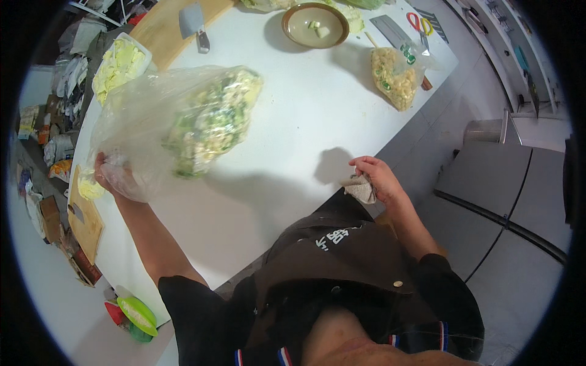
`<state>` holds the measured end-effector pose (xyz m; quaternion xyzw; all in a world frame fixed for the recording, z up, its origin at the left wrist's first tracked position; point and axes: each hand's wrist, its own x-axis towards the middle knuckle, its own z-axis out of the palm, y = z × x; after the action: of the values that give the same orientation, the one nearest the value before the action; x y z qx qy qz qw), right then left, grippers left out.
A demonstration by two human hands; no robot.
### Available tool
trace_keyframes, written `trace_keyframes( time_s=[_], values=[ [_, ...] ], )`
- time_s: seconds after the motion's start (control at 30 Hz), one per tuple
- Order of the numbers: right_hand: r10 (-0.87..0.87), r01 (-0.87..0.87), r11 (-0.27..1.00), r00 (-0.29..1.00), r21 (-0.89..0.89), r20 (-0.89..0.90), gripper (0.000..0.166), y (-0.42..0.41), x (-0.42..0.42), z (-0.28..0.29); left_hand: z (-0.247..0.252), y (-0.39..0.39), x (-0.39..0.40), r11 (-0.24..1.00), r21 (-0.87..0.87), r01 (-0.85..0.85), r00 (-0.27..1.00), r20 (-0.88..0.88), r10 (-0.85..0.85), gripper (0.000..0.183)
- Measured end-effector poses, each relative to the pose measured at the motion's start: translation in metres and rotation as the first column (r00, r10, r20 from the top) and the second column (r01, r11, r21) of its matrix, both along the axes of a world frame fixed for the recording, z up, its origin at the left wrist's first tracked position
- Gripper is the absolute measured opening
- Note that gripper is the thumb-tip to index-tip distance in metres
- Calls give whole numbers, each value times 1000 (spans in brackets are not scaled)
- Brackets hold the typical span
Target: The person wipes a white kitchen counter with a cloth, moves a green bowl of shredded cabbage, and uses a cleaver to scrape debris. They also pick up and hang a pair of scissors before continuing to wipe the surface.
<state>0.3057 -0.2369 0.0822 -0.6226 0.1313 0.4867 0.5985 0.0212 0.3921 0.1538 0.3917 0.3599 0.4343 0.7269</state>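
My left hand (112, 176) grips the gathered mouth of a clear plastic bag (137, 100) at the table's left side. Chopped green and pale vegetables (217, 121) fill the bag's far end, which rests on or just above the white table (293, 128); I cannot tell which. Over the table's near right edge, my right hand (380, 176) holds a crumpled beige cloth (360, 188). A pale yellow cabbage piece (90, 185) lies just left of my left hand. Behind the bag stands a white tub (145, 51) of cabbage leaves.
A cleaver (192, 22) overlaps a wooden board (160, 36). Farther right are a brown-rimmed bowl (341, 28) with pale pieces, another cleaver (388, 28), red- and yellow-handled scissors (419, 25) and a bag of yellowish pieces (396, 80). A smaller board (87, 224) lies left.
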Motion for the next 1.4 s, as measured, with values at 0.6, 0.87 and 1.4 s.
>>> trace_keyframes(
  time_s=[0.6, 0.87, 1.4],
  values=[
    [-162, 177, 983, 964, -55, 211, 22, -53, 55, -20, 67, -75, 22, 242, 808, 537, 213, -407, 888, 71],
    [2, -2, 998, 1000, 62, 6, 24, -60, 65, -57, 37, -352, 284, 155, 700, 697, 693, -713, 105, 97],
    [-26, 24, 1000, 990, -18, -138, 26, -232, 176, -85, -64, -526, 512, 872, 120, 474, 874, -185, -449, 29]
  ],
)
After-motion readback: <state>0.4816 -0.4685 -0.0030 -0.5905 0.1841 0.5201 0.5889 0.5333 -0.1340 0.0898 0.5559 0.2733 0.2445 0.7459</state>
